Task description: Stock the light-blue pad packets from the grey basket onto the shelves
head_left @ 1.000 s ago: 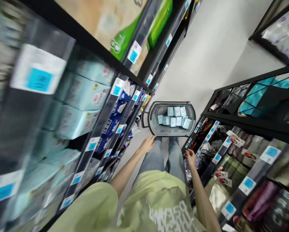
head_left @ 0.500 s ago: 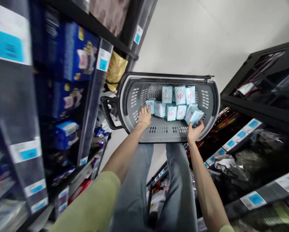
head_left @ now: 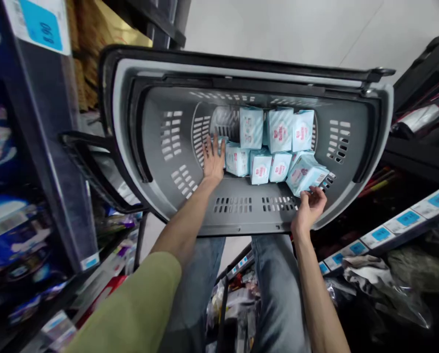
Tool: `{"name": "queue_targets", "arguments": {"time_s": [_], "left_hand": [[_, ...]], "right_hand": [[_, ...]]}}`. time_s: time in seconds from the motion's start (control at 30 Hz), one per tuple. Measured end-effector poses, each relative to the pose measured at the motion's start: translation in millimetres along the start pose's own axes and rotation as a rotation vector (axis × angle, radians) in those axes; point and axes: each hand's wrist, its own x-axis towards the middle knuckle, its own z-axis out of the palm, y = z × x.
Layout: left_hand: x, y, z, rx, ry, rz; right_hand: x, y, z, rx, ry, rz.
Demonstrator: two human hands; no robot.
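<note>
- One grey, perforated plastic shopping basket (head_left: 237,189), long axis running left to right in front of the jeans-clad legs (head_left: 278,284), mouth tipped up toward the view, black handle (head_left: 89,171) projecting at left.
- Left hand (head_left: 212,162): forearm slanting in over the near rim, palm down, fingers spread wide and pointing away from the body, laid at the leftmost pack (head_left: 220,139); any hold on it impossible to make out.
- Right hand (head_left: 310,208): forearm rising steeply over the near rim at right, fingers half curled, thumb and fingertips at the lower corner of the tilted pack (head_left: 304,175); firm pinch or mere touch, impossible to say.
- Three pale-blue back-row packs (head_left: 280,130), toward the basket's far wall, long axes crosswise to the basket's own.
- Pale-blue front-row packs (head_left: 260,167), close together nearer the body, pink print facing the view.
- Tilted pack: at the right end of the front row, skewed, barcode side turned right.
- Leftmost pack: mostly hidden by the hand, direction unreadable.
</note>
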Motion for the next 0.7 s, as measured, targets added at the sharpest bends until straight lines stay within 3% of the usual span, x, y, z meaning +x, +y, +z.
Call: {"name": "queue_targets", "arguments": {"time_s": [0.23, 0.33, 0.43, 0.5, 0.6, 0.7], "left_hand": [[3, 10, -47.2, 0.078, -0.084, 0.011], [-27, 26, -83.4, 0.125, -0.059, -0.038], [-76, 43, -131.6, 0.053, 0.029, -0.065], [-112, 49, -163.5, -0.107, 0.119, -0.085], [-159, 54, -201.5, -0.570, 0.190, -0.100], [-196, 66, -225.2, -1.237, 0.053, -0.176]], "right_hand": [[-12, -7, -7, 0.037, 0.023, -0.026], [-37, -22, -14, 0.019, -0.041, -0.020], [-68, -40, -23, 0.011, -0.207, 0.012], [-87, -51, -29, 0.016, -0.371, 0.059], [-104, -69, -37, 0.020, -0.614, 0.040], [-111, -92, -46, 0.018, -0.784, -0.075]]}}
